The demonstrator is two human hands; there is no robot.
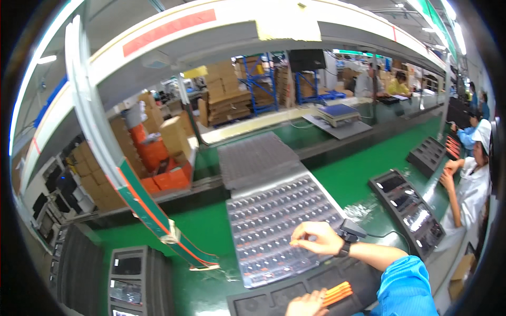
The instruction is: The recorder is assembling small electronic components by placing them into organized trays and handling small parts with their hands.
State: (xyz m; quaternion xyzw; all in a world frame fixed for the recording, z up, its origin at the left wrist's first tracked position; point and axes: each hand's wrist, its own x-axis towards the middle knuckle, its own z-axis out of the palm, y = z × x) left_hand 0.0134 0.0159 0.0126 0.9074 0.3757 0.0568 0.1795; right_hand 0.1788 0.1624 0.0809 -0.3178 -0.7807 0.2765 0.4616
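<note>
My right hand (319, 238), with a dark band and a small black device on its wrist, hovers over a clear plastic tray (282, 231) holding rows of small parts. Its thumb and fingers are pinched together, and anything between them is too small to make out. At the lower edge my left hand (307, 304) is partly cut off by the picture. Its fingers close on the near ends of several orange strips (337, 293). Beneath the strips lies a black foam tray (279, 290) with recessed compartments.
A grey ribbed sheet (255, 155) lies beyond the clear tray. Stacked black foam trays (150, 279) stand at the left, beside an upright post (142, 200). More foam trays (408, 210) lie to the right, where a person in white (469, 184) works. A green-topped bench (205, 284) carries everything.
</note>
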